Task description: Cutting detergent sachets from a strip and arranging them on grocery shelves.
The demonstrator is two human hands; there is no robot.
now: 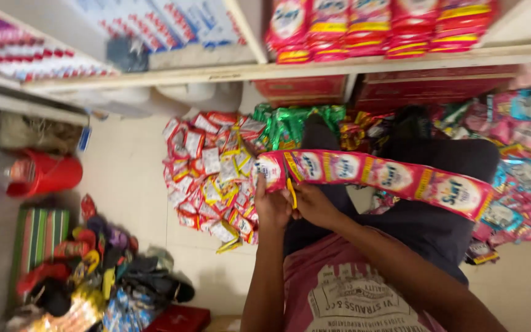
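Note:
My left hand (270,203) pinches the left end of a long pink strip of joined sachets (394,178). Beside it, my right hand (312,204) holds a small yellow cutter (292,192) against the strip, just right of the first sachet. The strip runs from my hands out to the right, across my dark-trousered lap (428,230). Both forearms reach up from the bottom of the view over my pink shirt.
A heap of red and white sachets (207,175) lies on the tiled floor to my left, green packets (290,123) behind it. Pink and blue packets (523,160) pile up at right. Shelves (314,67) with stacked red packs stand ahead. A red bucket (44,175) and sandals (87,258) sit at left.

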